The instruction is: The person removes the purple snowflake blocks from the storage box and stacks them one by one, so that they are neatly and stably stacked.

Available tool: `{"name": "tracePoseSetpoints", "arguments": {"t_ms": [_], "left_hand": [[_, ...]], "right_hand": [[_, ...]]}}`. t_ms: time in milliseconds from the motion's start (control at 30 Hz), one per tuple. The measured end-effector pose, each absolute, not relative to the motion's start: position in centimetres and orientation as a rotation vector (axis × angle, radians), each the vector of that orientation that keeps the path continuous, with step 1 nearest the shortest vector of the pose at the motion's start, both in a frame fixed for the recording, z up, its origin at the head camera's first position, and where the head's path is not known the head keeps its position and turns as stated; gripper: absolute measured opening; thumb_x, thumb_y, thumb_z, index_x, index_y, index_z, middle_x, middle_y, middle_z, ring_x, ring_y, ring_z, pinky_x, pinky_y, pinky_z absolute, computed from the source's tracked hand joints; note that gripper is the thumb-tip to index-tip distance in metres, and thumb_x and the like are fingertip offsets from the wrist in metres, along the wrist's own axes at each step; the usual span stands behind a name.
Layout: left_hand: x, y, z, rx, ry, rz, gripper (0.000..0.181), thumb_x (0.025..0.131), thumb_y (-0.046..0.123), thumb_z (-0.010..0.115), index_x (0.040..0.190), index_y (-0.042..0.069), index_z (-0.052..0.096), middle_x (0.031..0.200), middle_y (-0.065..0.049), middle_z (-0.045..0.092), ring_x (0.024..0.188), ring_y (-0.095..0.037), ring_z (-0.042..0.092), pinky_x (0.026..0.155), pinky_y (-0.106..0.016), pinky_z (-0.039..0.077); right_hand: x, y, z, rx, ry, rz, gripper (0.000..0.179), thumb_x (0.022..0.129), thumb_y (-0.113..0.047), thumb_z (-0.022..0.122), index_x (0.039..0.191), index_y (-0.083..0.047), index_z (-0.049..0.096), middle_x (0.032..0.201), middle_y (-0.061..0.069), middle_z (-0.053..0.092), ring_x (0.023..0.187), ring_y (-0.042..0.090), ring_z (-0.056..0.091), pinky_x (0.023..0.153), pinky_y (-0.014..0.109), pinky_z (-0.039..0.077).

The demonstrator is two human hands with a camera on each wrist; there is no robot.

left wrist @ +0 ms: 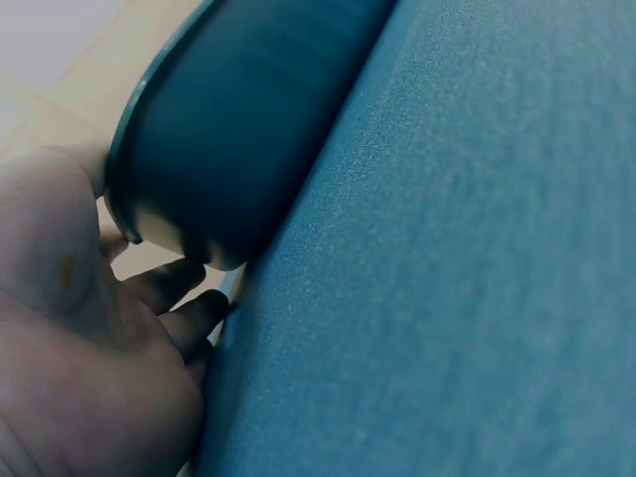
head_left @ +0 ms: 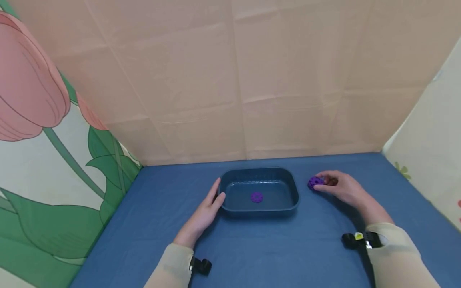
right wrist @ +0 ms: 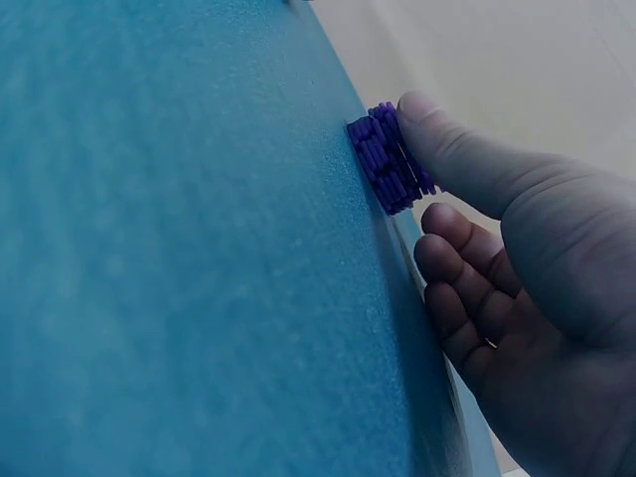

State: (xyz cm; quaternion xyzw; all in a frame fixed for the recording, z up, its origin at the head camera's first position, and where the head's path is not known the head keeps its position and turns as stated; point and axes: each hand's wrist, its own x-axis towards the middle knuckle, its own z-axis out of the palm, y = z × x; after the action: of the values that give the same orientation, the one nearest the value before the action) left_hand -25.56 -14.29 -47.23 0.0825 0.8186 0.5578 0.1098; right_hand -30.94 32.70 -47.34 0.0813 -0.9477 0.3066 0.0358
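Note:
A dark blue rectangular container [head_left: 259,210] stands on the blue cloth, with one purple notched disc [head_left: 257,197] lying inside it. My left hand [head_left: 205,211] rests against the container's left end, thumb at the near corner and fingers along the side. In the left wrist view, that hand [left wrist: 79,298] touches the container's outer wall [left wrist: 238,119]. Right of the container, my right hand [head_left: 342,187] pinches at a small stack of purple notched discs [head_left: 315,183]. The right wrist view has the thumb against the top of this stack [right wrist: 386,164]; the index fingertip is hidden there.
Blue cloth [head_left: 259,252] covers the table. A beige sheet [head_left: 234,80] rises behind it. Walls with flower pictures [head_left: 36,172] stand at the left, and a pale wall [head_left: 432,140] at the right. A small camera [head_left: 201,266] is strapped to each wrist.

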Motion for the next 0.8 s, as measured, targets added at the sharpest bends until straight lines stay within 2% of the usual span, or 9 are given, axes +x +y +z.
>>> {"name": "tracePoseSetpoints", "arguments": {"t_ms": [200,567,800], "left_hand": [[-25.6,-14.3,-47.2,0.235,2.403,1.645,0.074,0.091,0.075,0.043,0.154,0.053,0.01,0.163,0.023,0.005,0.154,-0.012,0.004,0.123,-0.054,0.012],[-25.7,-14.3,-47.2,0.226,2.411,1.645,0.075,0.091,0.076,0.043,0.154,0.053,0.01,0.163,0.023,0.006,0.154,-0.013,0.004,0.123,-0.055,0.012],[-25.6,-14.4,-47.1,0.241,2.398,1.644,0.075,0.091,0.075,0.043,0.155,0.053,0.009,0.163,0.024,0.004,0.154,-0.013,0.003,0.123,-0.055,0.011]], "right_hand": [[-31.0,32.5,-47.3,0.236,-2.914,0.942,0.056,0.086,-0.057,0.07,0.126,-0.017,0.067,0.1,0.007,0.061,0.089,0.024,0.053,0.07,0.031,0.041],[-31.1,32.5,-47.3,0.242,-2.914,0.961,0.064,0.085,-0.062,0.068,0.129,-0.015,0.064,0.101,0.008,0.061,0.091,0.025,0.053,0.071,0.031,0.043],[-30.8,32.3,-45.9,0.143,-2.803,0.985,0.065,0.088,-0.064,0.063,0.132,-0.017,0.061,0.099,0.007,0.061,0.089,0.024,0.053,0.064,0.026,0.043]]}}
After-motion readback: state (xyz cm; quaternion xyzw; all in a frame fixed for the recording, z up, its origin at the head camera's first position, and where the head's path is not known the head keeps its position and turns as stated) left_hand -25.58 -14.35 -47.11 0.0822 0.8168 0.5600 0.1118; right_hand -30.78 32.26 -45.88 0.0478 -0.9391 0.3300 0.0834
